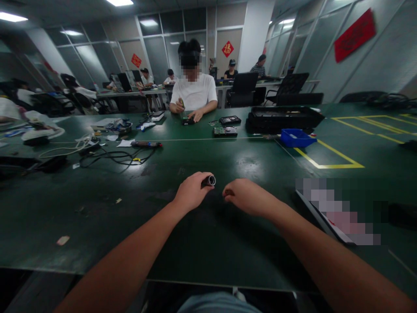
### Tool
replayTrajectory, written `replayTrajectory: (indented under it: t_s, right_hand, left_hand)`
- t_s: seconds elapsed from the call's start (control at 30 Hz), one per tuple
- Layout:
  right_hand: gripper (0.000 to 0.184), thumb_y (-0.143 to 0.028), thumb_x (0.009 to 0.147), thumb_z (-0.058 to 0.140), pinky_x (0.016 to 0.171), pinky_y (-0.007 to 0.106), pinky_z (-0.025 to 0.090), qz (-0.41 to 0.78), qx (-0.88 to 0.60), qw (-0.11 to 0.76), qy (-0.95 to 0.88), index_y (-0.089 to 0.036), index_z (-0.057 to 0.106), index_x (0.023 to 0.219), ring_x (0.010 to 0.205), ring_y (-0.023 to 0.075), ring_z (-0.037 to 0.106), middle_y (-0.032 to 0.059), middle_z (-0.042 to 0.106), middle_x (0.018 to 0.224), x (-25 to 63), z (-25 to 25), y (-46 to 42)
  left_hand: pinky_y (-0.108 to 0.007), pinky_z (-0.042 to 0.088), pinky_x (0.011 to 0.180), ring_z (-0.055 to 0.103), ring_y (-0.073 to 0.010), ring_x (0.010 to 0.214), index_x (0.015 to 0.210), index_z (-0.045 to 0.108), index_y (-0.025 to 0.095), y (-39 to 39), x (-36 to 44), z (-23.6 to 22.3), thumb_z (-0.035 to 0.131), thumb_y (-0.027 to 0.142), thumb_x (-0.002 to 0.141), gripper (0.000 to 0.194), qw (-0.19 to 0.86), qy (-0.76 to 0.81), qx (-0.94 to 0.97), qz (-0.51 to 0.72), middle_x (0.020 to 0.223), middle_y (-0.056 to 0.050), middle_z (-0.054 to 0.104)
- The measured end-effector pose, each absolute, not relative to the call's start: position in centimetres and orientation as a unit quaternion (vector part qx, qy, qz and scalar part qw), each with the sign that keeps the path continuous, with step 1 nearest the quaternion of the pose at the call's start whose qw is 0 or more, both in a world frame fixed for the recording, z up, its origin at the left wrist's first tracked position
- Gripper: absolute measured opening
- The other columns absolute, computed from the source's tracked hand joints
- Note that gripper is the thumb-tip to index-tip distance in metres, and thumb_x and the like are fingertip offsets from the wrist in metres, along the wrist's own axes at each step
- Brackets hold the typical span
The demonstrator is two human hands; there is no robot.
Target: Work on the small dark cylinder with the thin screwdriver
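My left hand [192, 191] is wrapped round a short dark tube [211, 180]. The tube's round, metal-rimmed end is open and points toward my right side. A hand's width away, my right hand [246, 195] hovers above the green table, its fingers curled together. Something small and dark may sit between those fingertips, but I cannot make it out. The two hands are apart and do not touch.
Cables [114, 158] and a screwdriver-like tool [146, 144] lie ahead on the left. Across the table a person [193, 93] handles a small device. Circuit boards [225, 131], a black tray [283, 119], a blue bin [297, 138] and a blurred-out flat item [339, 217] are also there.
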State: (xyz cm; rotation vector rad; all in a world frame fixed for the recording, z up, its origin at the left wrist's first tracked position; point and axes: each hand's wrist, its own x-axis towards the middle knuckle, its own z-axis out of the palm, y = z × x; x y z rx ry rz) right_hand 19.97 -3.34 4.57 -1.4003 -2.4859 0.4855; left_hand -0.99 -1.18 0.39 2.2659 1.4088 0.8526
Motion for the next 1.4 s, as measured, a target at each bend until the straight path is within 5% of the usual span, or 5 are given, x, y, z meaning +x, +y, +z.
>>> replayTrajectory:
  t_s: [0.37, 1.03, 1.27, 1.4]
  right_hand:
    - [0.016, -0.018, 0.092, 0.061, 0.078, 0.032, 0.049, 0.115, -0.481, 0.297, -0.817, -0.021, 0.075, 0.1, 0.085, 0.0196, 0.067, 0.005, 0.074, 0.095, 18.6, 5.3, -3.5]
    - [0.013, -0.032, 0.086, 0.068, 0.061, 0.031, 0.041, 0.105, -0.541, 0.35, -0.757, -0.02, 0.068, 0.09, 0.071, 0.0188, 0.062, 0.0044, 0.07, 0.08, 18.2, 4.2, -3.5]
    - [0.023, -0.028, 0.097, 0.05, 0.075, 0.033, 0.047, 0.152, -0.488, 0.415, -0.753, -0.018, 0.07, 0.104, 0.085, 0.0191, 0.064, 0.0068, 0.07, 0.095, 18.3, 5.2, -3.8]
    - [0.03, -0.039, 0.097, 0.054, 0.068, 0.032, 0.045, 0.146, -0.475, 0.434, -0.751, -0.02, 0.073, 0.084, 0.076, 0.018, 0.062, 0.0041, 0.067, 0.081, 18.6, 5.4, -3.8]
  left_hand:
    - [-0.032, 0.049, 0.086, 0.063, -0.0198, 0.1, 0.117, 0.067, 0.026, -1.4, -0.5, 0.8, 0.07, 0.02, 0.085, 0.032, 0.21, 0.437, 0.802, 0.349, 0.109, -0.002, 0.069]
    - [-0.034, 0.051, 0.093, 0.064, -0.0196, 0.104, 0.119, 0.067, 0.025, -1.8, -0.5, 1.3, 0.065, 0.016, 0.087, 0.034, 0.209, 0.389, 0.827, 0.349, 0.114, -0.005, 0.069]
    - [-0.034, 0.051, 0.09, 0.065, -0.02, 0.101, 0.117, 0.067, 0.025, -1.2, -0.7, 0.8, 0.072, 0.018, 0.083, 0.036, 0.189, 0.467, 0.774, 0.383, 0.112, -0.003, 0.071]
    - [-0.034, 0.051, 0.089, 0.066, -0.0203, 0.1, 0.115, 0.068, 0.025, -0.8, -0.9, 0.5, 0.071, 0.017, 0.083, 0.033, 0.191, 0.49, 0.753, 0.396, 0.112, -0.003, 0.071]
